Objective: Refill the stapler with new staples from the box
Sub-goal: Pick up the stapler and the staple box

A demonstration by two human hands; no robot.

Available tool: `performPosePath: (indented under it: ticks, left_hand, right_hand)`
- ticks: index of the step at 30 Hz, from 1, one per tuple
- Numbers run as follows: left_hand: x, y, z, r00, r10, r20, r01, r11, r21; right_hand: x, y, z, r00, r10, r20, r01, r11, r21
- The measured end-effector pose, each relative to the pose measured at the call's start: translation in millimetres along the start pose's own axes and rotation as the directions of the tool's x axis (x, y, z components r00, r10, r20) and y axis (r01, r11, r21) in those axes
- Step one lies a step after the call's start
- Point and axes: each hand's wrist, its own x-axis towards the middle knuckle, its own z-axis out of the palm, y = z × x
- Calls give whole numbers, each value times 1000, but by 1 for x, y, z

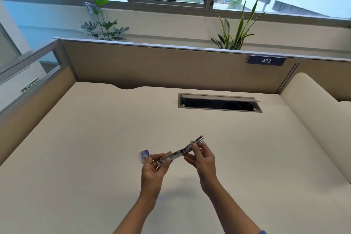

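A slim silver stapler (180,151), swung out flat into one long strip, is held above the cream desk (95,148). My left hand (153,169) pinches its near left end between thumb and fingers. My right hand (201,159) grips the stapler near its far right half, with fingertips on the metal. A small blue staple box (145,156) lies on the desk just left of my left hand, partly hidden by my fingers. I cannot tell whether staples sit in the channel.
An open cable tray slot (220,103) is set into the desk at the back right. Tan partition walls (161,66) enclose the desk at the back and left, with a "473" sign (266,60). A cream curved panel (311,116) stands at the right.
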Motion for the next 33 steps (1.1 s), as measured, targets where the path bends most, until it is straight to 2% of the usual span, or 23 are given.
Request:
performPosePath:
  ticks: [7,13,16,21,23,25,29,33]
  left_hand:
    - [3,7,-1,995,-97,16,97,995,-7]
    - [1,4,-5,983,-180,39,166,957,239]
    - [-3,3,-6,969,-224,108,167,907,386]
    - [-6,8,-4,917,-296,267,120,845,522]
    - [-4,13,-4,899,-324,296,128,839,528]
    - [-1,16,-4,914,-316,254,156,852,500]
    - [4,18,-6,976,-170,138,95,895,435]
    - [8,21,-5,976,-136,168,83,954,289]
  right_hand:
    - [-1,1,6,1000,-28,-15,28,1000,10]
    - [-1,1,7,999,-31,30,34,997,-73]
    - [-2,2,8,998,-39,56,47,988,-148]
    - [-1,2,14,990,-9,142,39,978,-204]
    - [0,-1,15,977,32,212,9,982,-189]
    - [0,-4,16,953,68,294,-12,982,-188]
    - [-3,-9,14,893,141,427,14,941,-339]
    - [-10,-7,12,828,239,508,-3,907,-422]
